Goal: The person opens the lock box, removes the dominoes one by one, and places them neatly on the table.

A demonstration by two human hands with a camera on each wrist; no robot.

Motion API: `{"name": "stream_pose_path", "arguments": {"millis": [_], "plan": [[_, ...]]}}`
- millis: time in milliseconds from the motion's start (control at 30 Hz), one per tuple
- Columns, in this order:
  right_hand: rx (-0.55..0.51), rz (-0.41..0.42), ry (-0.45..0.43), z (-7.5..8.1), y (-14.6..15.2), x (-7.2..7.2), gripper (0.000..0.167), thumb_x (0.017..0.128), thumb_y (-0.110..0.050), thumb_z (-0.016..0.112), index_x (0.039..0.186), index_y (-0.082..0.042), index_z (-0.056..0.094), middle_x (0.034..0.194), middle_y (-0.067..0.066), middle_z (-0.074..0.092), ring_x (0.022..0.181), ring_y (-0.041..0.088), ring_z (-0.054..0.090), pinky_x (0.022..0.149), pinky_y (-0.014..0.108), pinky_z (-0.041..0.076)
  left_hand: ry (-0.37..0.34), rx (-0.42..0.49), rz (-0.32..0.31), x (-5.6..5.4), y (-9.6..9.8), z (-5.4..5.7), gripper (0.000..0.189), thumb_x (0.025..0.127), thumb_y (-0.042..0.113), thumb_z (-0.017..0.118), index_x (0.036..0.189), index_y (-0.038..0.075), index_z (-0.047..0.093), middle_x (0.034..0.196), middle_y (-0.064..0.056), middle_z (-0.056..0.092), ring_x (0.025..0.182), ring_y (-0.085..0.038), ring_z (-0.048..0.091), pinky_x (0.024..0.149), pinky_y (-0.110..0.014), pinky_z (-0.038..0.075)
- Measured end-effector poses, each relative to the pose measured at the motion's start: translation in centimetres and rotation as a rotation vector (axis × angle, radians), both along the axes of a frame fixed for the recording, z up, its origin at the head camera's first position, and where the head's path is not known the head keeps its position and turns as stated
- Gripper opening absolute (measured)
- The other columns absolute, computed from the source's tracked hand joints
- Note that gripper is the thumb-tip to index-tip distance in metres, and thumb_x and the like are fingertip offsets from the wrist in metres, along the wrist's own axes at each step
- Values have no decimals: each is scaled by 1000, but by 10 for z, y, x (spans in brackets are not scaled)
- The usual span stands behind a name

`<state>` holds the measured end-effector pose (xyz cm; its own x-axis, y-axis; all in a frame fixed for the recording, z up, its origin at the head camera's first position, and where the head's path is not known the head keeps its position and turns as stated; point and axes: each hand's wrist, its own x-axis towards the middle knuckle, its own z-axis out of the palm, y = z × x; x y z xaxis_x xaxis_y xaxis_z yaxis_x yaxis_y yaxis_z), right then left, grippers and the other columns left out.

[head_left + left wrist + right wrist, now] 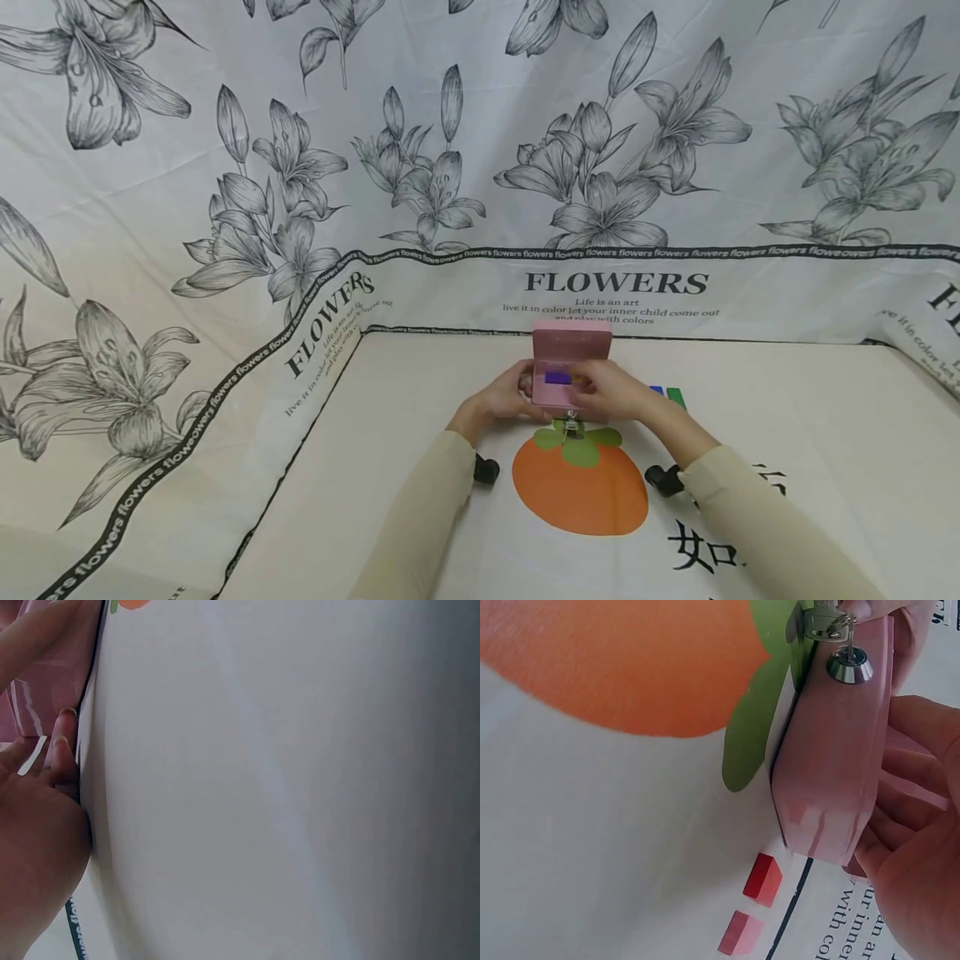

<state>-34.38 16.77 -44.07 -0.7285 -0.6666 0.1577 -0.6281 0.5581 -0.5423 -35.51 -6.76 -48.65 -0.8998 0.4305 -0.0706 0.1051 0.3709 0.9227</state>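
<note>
A pink metal cash box (pixel 572 340) stands on the table with its lid raised. In its front lock (pixel 850 669) sits a key, with more keys (pixel 825 624) hanging from a ring. My left hand (pixel 504 395) grips the box's left side, thumb near the front wall. My right hand (pixel 611 392) reaches over the right side, fingertips inside the box pinching a small yellow-orange block (pixel 578 379). Beside these fingertips a purple block (pixel 558 377) shows inside. The right wrist view has the right-hand fingers (pixel 911 791) behind the box wall, tips hidden.
A red block (pixel 763 880) and a pink block (pixel 740 933) lie right of the box. A blue block (pixel 657 389) and a green block (pixel 677 397) show behind my right forearm. The tablecloth (pixel 420 367) bears a printed orange fruit (pixel 581 492); flowered cloth (pixel 450 200) hangs behind.
</note>
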Motion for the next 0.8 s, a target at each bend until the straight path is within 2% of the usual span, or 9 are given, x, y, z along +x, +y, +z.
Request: {"name": "stream_pose_path", "arguments": {"millis": [67, 167, 367, 467, 633, 700, 800], "plan": [[12, 5, 16, -1, -2, -1, 7, 94, -3, 67, 88, -5, 64, 78, 4, 61, 75, 19, 57, 70, 36, 50, -2, 5, -2, 0, 0, 0, 102, 70, -2, 92, 155, 8, 37, 104, -8, 58, 89, -15, 51, 79, -26, 44], [20, 13, 25, -3, -5, -2, 8, 94, -2, 66, 87, -4, 63, 73, 2, 55, 70, 18, 51, 64, 32, 42, -8, -1, -5, 1, -1, 0, 102, 70, -1, 92, 155, 9, 37, 106, -8, 58, 91, -15, 51, 79, -26, 44], [20, 9, 10, -3, -11, -2, 5, 95, -2, 65, 91, 0, 64, 70, 3, 50, 65, 16, 48, 61, 29, 37, -9, -1, -4, 1, -1, 1, 100, 70, 0, 92, 155, 11, 38, 108, -8, 58, 91, -15, 52, 78, -26, 44], [14, 4, 2, -3, -14, -2, 5, 94, -1, 64, 97, 3, 66, 71, 3, 52, 66, 16, 48, 61, 29, 37, -13, 14, 0, 2, 0, 1, 100, 70, -3, 91, 154, 11, 39, 106, -10, 59, 90, -15, 52, 76, -26, 44], [-3, -3, 2, -3, -16, -1, 21, 94, 1, 65, 114, 4, 68, 85, 10, 63, 75, 20, 53, 68, 33, 41, -17, -4, 14, 1, 1, 0, 101, 70, -2, 91, 155, 10, 38, 106, -7, 58, 91, -15, 52, 77, -26, 44], [-6, 1, 7, -4, -17, -2, 24, 94, 1, 65, 118, 4, 68, 93, 12, 67, 79, 21, 55, 71, 34, 43, -19, -16, 21, 1, 1, 0, 101, 70, -1, 91, 155, 10, 37, 106, -6, 58, 92, -15, 52, 78, -26, 44], [10, -5, -8, -5, -17, -4, 24, 94, 1, 65, 117, 5, 69, 91, 12, 66, 76, 20, 54, 69, 34, 43, -20, -18, 24, 1, 1, 0, 101, 70, 0, 91, 155, 10, 37, 104, -6, 58, 92, -16, 51, 78, -27, 44]]}}
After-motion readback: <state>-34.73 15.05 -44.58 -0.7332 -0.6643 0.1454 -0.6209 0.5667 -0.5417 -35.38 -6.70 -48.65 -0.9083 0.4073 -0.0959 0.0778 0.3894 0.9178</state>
